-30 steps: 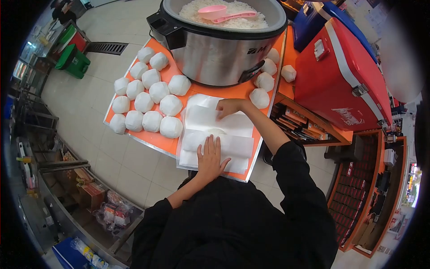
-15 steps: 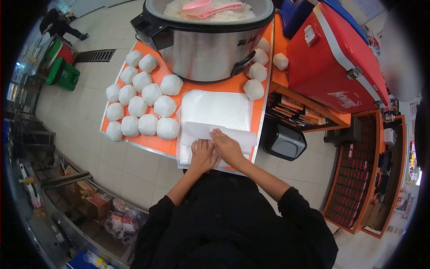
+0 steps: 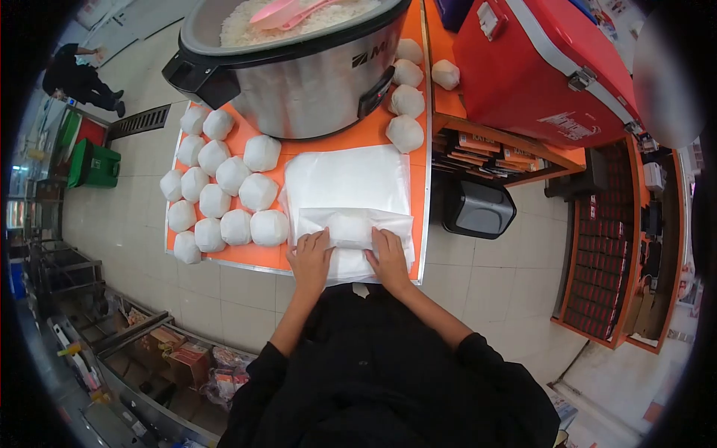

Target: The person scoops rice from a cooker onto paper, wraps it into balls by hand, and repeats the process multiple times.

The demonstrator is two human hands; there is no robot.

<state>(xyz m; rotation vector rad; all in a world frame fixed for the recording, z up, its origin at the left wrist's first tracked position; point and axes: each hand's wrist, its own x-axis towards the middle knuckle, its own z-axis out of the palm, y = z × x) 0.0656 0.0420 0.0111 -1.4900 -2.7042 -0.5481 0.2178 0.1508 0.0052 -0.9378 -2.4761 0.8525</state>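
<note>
A half-rolled paper bundle (image 3: 351,228) lies across the lower part of a stack of white wrapping paper (image 3: 347,175), its contents hidden under the sheet. My left hand (image 3: 311,257) grips its left end, fingers curled at the near edge. At the opposite end my right hand (image 3: 388,257) holds the paper in the same way. Loose flaps of the sheet stick out past both hands. To the left of the stack, several round white wrapped parcels (image 3: 234,175) stand in rows on the orange table (image 3: 296,154).
Behind the paper stands a large rice cooker (image 3: 299,93) full of rice (image 3: 246,33), with a pink scoop (image 3: 276,13) on top. More parcels (image 3: 405,134) line the table's right edge. A red cooler box (image 3: 538,82) sits on the right. A person (image 3: 82,78) is far left.
My hands have moved apart from the middle of the folded paper to its two ends. The roll now shows a rounded bulge. The view has shifted, and the distant person appears more fully.
</note>
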